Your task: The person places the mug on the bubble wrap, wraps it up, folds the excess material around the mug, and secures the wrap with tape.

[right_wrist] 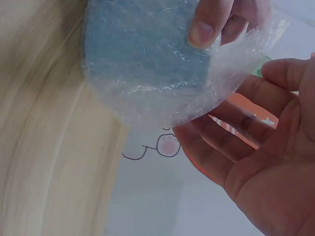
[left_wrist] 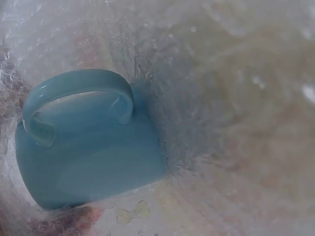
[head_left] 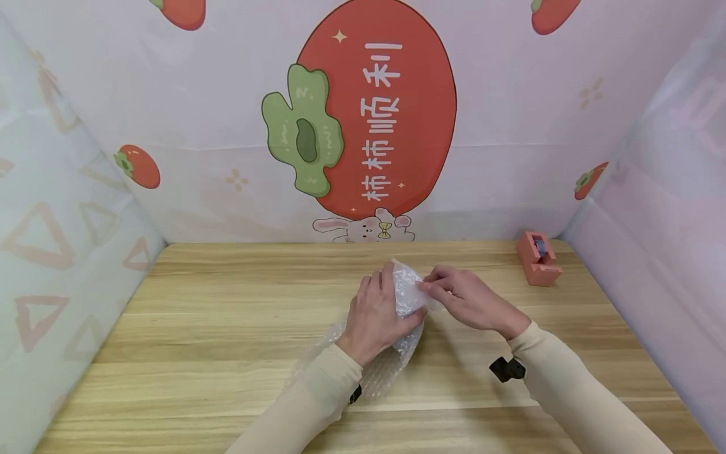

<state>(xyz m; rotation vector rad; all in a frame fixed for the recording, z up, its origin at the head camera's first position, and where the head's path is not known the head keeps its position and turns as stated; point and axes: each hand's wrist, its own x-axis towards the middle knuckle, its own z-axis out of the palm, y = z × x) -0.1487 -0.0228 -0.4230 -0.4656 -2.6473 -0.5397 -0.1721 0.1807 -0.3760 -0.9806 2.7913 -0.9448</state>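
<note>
The step in hand appears to be working bubble wrap around a mug; whether it is going on or coming off, I cannot tell. The mug sits inside the wrap, just below and right of the middle in the head view, under the left hand. That hand bends over the wrapped mug, thumb pressed on its side. The right hand pinches the wrap's edge between thumb and forefinger, its other fingers behind the film in the right wrist view. The next move seems to call for a steady left hold while the right guides that edge.

Counted: two hands, one mug with one handle, one tape dispenser at the right, one table. Whether the wrap is one sheet is unclear.
</note>
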